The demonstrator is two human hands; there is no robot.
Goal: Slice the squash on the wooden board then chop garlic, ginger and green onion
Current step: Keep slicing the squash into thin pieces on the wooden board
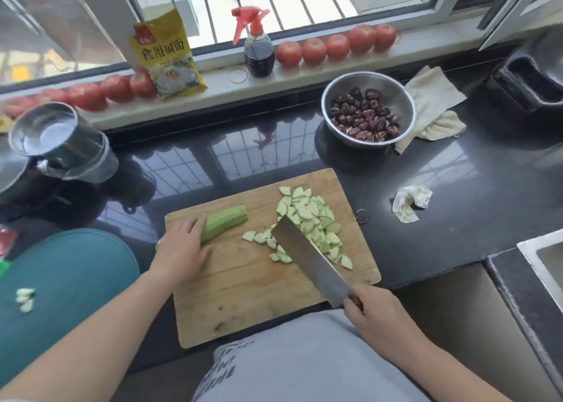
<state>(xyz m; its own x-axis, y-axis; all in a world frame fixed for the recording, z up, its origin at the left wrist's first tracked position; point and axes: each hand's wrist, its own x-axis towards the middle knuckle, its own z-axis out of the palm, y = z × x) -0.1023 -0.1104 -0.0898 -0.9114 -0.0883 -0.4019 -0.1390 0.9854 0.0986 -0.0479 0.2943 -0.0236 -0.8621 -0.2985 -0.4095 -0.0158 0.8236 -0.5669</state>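
We judge the squash step partly complete: a pile of cut pieces [310, 225] lies on the right half of the wooden board [243, 295], and one uncut length of squash [227, 222] remains at the board's left. Peeled garlic cloves [25, 299] wait on the teal mat [67, 280]; ginger and green onion are not visible. Our left hand [182, 246] rests over the squash's near end, fingers lightly curled on it. Our right hand [377, 313] grips the cleaver [307, 258] handle, blade beside the pile, apart from the squash.
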